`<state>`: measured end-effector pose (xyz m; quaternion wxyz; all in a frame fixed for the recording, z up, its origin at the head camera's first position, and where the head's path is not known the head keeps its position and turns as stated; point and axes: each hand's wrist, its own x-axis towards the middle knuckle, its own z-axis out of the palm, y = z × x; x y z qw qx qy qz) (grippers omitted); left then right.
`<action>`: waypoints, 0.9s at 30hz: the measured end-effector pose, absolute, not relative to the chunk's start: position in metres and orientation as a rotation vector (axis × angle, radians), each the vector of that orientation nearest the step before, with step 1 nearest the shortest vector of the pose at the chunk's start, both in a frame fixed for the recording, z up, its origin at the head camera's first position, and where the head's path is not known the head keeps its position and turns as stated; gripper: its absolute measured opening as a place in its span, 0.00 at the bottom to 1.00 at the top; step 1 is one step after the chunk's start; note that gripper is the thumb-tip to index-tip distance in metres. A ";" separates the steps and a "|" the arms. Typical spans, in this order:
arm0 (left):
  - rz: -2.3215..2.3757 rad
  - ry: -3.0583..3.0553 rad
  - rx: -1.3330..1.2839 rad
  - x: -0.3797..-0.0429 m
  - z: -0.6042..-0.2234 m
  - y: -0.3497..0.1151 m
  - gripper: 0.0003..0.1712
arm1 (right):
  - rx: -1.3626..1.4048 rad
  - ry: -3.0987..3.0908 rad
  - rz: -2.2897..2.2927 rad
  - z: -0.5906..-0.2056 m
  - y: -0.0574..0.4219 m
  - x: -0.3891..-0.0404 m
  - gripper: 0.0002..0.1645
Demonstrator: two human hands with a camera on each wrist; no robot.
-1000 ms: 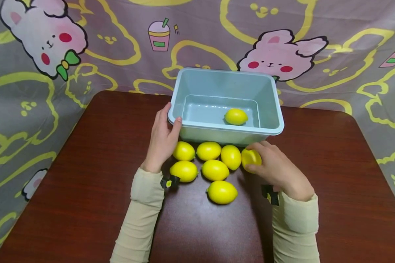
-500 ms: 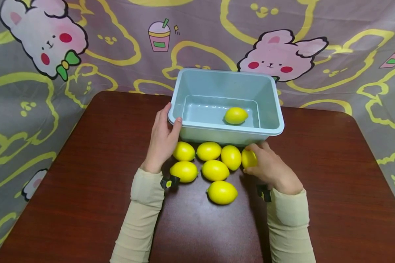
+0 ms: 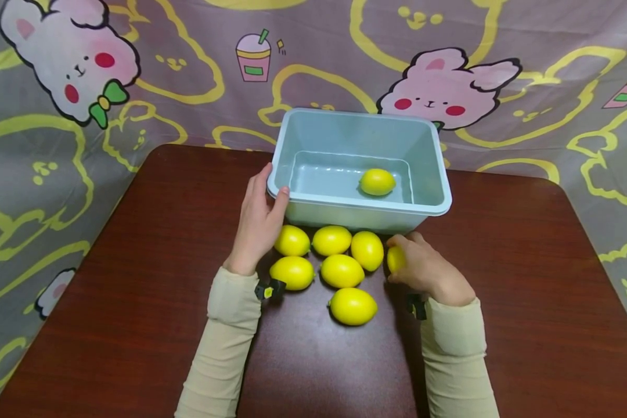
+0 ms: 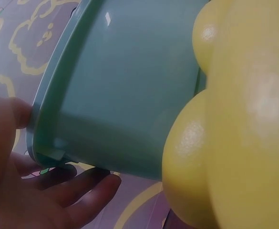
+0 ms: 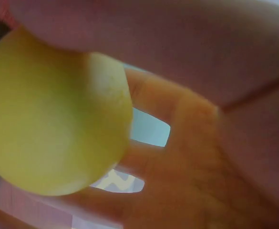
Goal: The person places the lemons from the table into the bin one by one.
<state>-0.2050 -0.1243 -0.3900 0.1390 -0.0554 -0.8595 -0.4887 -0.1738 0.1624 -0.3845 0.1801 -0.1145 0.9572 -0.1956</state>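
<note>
At the bin's front left corner my left hand (image 3: 258, 223) holds the rim of the light blue plastic bin (image 3: 357, 208), thumb over the rim and fingers along the outer side. The left wrist view shows the fingers under the bin's corner (image 4: 115, 86). In front of the bin's right end, my right hand (image 3: 428, 267) grips a yellow lemon (image 3: 395, 260) low over the table. Thumb and fingers surround this lemon (image 5: 53, 119) in the right wrist view. One lemon (image 3: 377, 182) lies inside the bin.
Several more lemons (image 3: 342, 271) lie in loose rows between my forearms, the back ones close to the bin's front wall. The nearest lemon (image 3: 353, 306) sits apart from them. A patterned cloth (image 3: 313, 52) hangs behind the dark wooden table (image 3: 136, 261).
My right hand has moved left, closing its fingers further round the lemon, which now stands slightly apart from its neighbour. The lemon in the bin has rolled slightly back and right.
</note>
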 end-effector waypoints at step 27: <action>-1.403 -2.488 -0.157 -0.204 -0.388 -0.124 0.34 | -0.417 2.703 -0.594 -0.391 0.169 -0.178 0.36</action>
